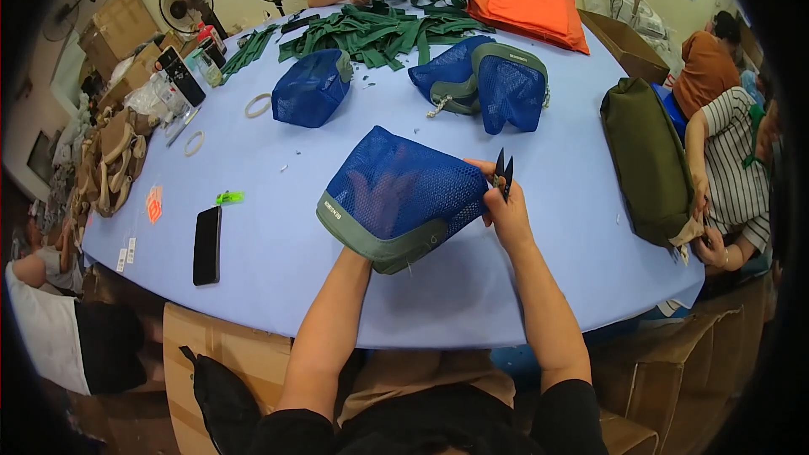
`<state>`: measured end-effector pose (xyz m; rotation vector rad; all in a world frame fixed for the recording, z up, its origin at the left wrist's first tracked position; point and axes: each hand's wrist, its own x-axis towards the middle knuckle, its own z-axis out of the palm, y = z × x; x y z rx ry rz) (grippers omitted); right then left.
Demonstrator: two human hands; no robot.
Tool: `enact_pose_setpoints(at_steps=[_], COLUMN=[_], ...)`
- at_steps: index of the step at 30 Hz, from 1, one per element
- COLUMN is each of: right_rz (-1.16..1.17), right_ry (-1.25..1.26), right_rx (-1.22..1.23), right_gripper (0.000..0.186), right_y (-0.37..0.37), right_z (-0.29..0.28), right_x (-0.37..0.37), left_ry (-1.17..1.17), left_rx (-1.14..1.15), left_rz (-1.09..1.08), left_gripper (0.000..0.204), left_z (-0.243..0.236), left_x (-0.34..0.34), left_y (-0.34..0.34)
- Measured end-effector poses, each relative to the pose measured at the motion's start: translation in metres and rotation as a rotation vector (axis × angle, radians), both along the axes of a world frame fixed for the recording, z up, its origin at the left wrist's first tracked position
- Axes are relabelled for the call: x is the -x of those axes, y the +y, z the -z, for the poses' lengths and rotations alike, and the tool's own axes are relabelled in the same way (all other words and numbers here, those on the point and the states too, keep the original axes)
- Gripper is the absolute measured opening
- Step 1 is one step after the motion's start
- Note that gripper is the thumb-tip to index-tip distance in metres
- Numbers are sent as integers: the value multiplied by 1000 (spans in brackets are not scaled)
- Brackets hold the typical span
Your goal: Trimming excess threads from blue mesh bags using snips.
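Observation:
A blue mesh pouch with a grey-green band along its opening is held up over the table's near middle. My left hand is inside it, fingers spread, showing faintly through the mesh. At the pouch's right corner, my right hand is closed around small black thread snips, blades pointing up. Its fingers also touch the mesh there, and some are hidden. A short loose thread hangs from the band's lower edge. Farther off lie a similar blue pouch and two overlapping ones.
A phone and a green lighter-like object lie left on the table. Green strips and an orange bag are at the back. At right, a co-worker handles an olive bag. Another person works opposite.

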<state>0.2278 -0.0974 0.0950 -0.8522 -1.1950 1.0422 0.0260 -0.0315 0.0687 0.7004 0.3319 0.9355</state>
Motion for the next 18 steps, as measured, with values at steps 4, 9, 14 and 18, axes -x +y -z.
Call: enact_pose_setpoints(at_steps=[4,9,14,18], right_rz=[227,449,581,539], right_ry=[-61,73,80,-76], right_rx=[2,65,26,-38], right_gripper=[22,14,15,18], right_y=[-2,5,7,5], right_z=[2,0,2,0], right_x=[4,-5,-12,-3], left_ry=[905,899,276,385], left_rx=[-765,-679,-559,-388], left_rz=[-70,-67,297,143], left_gripper=[58,47,66,86], left_z=[-30,-31,-29,-5], left_x=[-15,-1,4,13], left_y=[-8,-26,-33,-26])
